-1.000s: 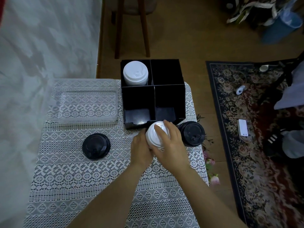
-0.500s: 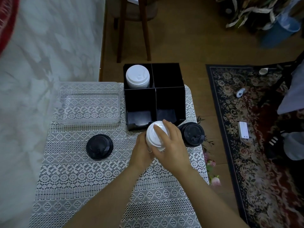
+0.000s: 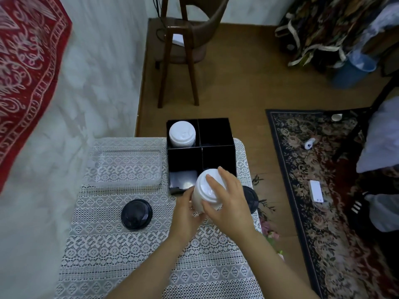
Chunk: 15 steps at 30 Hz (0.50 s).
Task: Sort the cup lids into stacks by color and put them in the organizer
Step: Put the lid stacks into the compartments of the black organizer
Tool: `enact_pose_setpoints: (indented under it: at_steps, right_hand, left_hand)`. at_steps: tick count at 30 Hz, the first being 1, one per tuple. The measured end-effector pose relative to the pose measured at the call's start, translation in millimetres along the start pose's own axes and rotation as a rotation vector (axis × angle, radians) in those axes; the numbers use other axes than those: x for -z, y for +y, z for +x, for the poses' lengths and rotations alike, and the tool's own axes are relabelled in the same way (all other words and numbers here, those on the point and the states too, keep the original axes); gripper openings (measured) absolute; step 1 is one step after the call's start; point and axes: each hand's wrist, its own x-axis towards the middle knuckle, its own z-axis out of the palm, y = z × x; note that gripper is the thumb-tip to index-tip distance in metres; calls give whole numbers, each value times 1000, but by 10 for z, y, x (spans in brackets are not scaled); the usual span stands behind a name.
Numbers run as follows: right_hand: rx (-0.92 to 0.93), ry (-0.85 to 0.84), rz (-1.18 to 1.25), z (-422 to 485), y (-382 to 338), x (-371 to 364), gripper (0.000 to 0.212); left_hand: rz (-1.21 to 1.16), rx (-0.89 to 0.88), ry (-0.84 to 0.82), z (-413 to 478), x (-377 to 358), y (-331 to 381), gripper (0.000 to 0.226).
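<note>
Both hands hold tilted stack of white plastic cup lids (image 3: 198, 197) before black four-compartment organizer (image 3: 218, 158).
Right hand (image 3: 231, 201) curls over top, left hand (image 3: 185, 214) grips its side.

Head-worn wide-angle view, looking forward-down, close over table (image 3: 151, 266), organizer (image 3: 218, 157) ahead.

The organizer (image 3: 218, 158) is glossy black plastic, the white lids (image 3: 198, 198) are smooth matt plastic, the cloth (image 3: 129, 255) is open lace, and the chair (image 3: 192, 78) is wood.
</note>
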Motion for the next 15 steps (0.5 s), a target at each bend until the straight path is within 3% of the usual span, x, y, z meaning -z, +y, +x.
enact_pose_setpoints:
  at_steps: [9,15]
  right_hand:
    - [43,66,6,398,-1,310,47]
    - [91,124,5,887,84,476,47]
  left_hand:
    - [-672,198,21,246,-172,536,16]
    - [-382,82,85,636,-294,816,36]
